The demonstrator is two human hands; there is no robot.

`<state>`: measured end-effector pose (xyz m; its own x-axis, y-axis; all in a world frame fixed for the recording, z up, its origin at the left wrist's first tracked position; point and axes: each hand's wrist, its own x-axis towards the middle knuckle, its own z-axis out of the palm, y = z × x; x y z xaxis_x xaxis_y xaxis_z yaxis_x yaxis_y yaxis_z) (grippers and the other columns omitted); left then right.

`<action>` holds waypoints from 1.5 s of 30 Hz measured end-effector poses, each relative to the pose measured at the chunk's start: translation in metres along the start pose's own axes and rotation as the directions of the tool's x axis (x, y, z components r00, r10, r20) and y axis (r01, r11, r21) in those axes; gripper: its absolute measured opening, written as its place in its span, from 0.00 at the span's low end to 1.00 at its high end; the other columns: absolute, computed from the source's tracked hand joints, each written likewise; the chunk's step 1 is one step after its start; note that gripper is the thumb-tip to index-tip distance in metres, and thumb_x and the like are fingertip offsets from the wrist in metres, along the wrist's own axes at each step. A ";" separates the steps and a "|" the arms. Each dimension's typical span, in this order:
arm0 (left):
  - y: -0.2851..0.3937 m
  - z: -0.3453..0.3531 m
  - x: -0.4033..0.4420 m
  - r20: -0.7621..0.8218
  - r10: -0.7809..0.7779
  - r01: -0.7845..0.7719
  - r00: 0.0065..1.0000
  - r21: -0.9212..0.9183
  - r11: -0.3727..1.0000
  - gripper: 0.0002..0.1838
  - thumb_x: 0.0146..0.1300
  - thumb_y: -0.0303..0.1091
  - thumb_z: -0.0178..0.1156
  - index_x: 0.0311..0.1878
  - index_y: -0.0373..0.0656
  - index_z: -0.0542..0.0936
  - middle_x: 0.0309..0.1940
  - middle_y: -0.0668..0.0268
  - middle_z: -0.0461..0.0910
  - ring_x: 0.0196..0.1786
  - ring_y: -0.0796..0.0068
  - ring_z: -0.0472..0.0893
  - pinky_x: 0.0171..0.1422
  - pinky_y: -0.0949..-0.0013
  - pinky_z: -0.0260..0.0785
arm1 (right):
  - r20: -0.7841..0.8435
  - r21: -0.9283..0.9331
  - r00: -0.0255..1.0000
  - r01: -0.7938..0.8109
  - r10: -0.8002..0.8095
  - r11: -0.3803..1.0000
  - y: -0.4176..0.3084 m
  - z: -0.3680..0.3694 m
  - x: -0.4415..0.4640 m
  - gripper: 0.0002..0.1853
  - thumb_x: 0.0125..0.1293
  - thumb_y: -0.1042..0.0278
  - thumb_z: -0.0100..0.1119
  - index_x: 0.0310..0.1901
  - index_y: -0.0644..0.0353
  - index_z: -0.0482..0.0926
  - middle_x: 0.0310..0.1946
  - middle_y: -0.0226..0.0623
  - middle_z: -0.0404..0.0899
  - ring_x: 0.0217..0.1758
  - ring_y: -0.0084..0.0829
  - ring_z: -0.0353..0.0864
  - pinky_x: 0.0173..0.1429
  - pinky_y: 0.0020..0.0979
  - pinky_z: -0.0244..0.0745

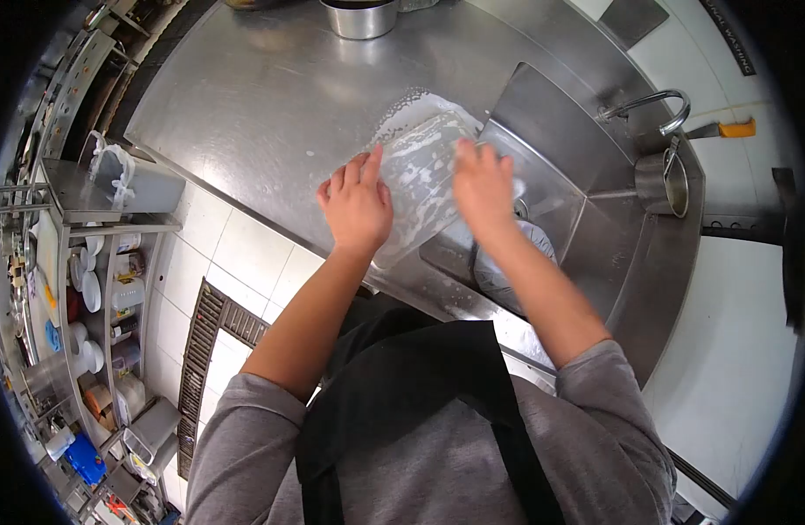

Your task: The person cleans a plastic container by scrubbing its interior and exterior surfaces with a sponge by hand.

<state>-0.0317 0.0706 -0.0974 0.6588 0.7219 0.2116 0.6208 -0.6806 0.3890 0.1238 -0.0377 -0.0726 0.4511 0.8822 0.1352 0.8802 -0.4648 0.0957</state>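
Observation:
A clear plastic tray or lid (420,179), streaked with white suds, lies tilted across the counter edge beside the sink. My left hand (358,203) grips its left edge, with the fingers bent over the rim. On the right side of the plastic piece is my right hand (484,188), slightly blurred, its fingers curled down toward the soapy surface. Whatever may be under those fingers is hidden. Foam (420,109) spreads on the steel just beyond the plastic.
Right of the counter (271,96) is a steel sink (560,219) holding a round, clear-looking item (516,262). A curved faucet (673,101), a steel pot (663,184) and an orange-handled tool (736,129) are beyond it. Another pot (360,19) stands at the back; shelves (105,289) line the left.

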 end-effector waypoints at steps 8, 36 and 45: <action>-0.010 0.012 -0.003 -0.156 -0.247 0.188 0.956 -0.319 0.929 0.19 0.58 0.36 0.67 0.52 0.42 0.78 0.52 0.55 0.74 0.56 0.52 0.72 0.62 0.55 0.63 | -0.010 -0.219 0.969 0.240 -0.248 0.946 0.014 0.005 0.016 0.21 0.58 0.68 0.55 0.54 0.64 0.79 0.54 0.27 0.75 0.49 0.31 0.72 0.47 0.40 0.66; -0.011 0.012 -0.003 -0.183 -0.308 0.216 0.934 -0.398 0.892 0.21 0.55 0.37 0.70 0.49 0.37 0.76 0.48 0.53 0.73 0.53 0.48 0.71 0.60 0.55 0.64 | 0.040 -0.200 0.988 0.152 -0.147 0.968 0.016 -0.003 0.025 0.16 0.60 0.68 0.54 0.47 0.62 0.83 0.53 0.29 0.76 0.52 0.34 0.73 0.50 0.45 0.66; -0.012 0.012 -0.002 -0.206 -0.295 0.200 0.933 -0.385 0.901 0.21 0.55 0.36 0.70 0.49 0.37 0.76 0.48 0.53 0.74 0.52 0.49 0.71 0.59 0.55 0.64 | -0.024 -0.016 0.989 0.149 -0.149 0.989 -0.019 0.007 0.043 0.23 0.62 0.69 0.54 0.59 0.64 0.74 0.54 0.32 0.76 0.53 0.36 0.74 0.53 0.46 0.66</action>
<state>-0.0352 0.0752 -0.1135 0.3437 0.9003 0.2673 0.5272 -0.4205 0.7384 0.1272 0.0096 -0.0760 0.3111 0.9395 0.1434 0.9352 -0.3295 0.1301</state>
